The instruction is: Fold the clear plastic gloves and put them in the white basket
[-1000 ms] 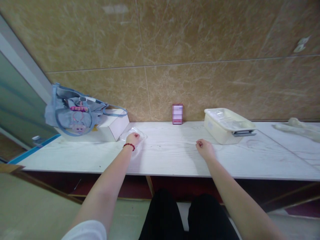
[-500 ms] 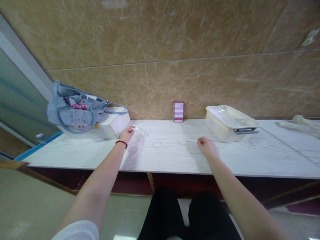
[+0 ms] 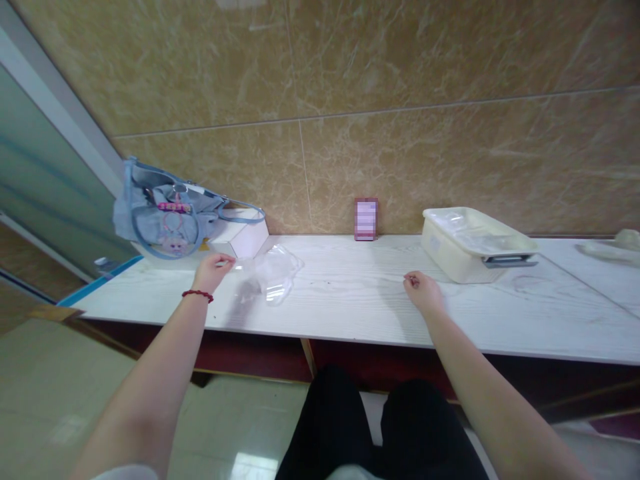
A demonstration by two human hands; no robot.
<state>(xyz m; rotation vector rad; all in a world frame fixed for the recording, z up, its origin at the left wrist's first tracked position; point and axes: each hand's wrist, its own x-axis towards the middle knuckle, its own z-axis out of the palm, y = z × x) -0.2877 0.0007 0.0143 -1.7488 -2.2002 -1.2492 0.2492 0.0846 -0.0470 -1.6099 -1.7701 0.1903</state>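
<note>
My left hand (image 3: 214, 268), with a red beaded bracelet at the wrist, is closed in a pinch over the left part of the table. A thin, see-through plastic piece (image 3: 246, 272) reaches from its fingertips. Right beside it, a crumpled clear plastic piece (image 3: 281, 273) lies on the tabletop; I cannot tell whether the two are joined. My right hand (image 3: 423, 291) rests on the table with its fingers curled together. What its fingers hold, if anything, is hidden. Just beyond it stands a cream plastic basket (image 3: 453, 261) with clear plastic inside and a grey handle.
A light blue handbag (image 3: 150, 217) with pink charms leans on a white box (image 3: 240, 237) at the left. Against the tiled wall stands a phone (image 3: 366, 220) with a blurred screen. Whitish material (image 3: 613, 250) lies at the far right of the white tabletop (image 3: 340, 307).
My left hand has moved left, away from the clear plastic piece on the table, with a thin clear piece stretching from its fingers. The view has shifted slightly; my right hand stays closed.
</note>
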